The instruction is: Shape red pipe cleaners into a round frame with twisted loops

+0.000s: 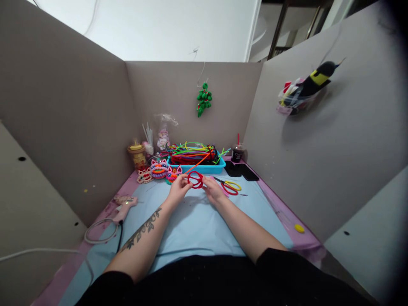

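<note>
Between my two hands is a red pipe cleaner [195, 180] bent into rounded loops, held above the blue table cover. My left hand [179, 187] pinches its left side with thumb and fingers. The right side is gripped by my right hand [213, 189]. Just beyond, a blue tray [204, 169] is heaped with pipe cleaners [194, 154] in many colours, and an orange one sticks out toward my left hand. Scissors [232, 186] with yellow and red handles lie right of my right hand. Several fuzzy cat-eared pieces [159, 169] sit left of the tray.
A pink glue gun [126, 208] with its cable lies at the left. Behind stand a lidded cup [137, 156] and a dark drink cup [237, 153]. Black flat objects [241, 171] lie back right, a yellow piece [298, 228] at the right edge. Grey partitions [191, 97] enclose the table.
</note>
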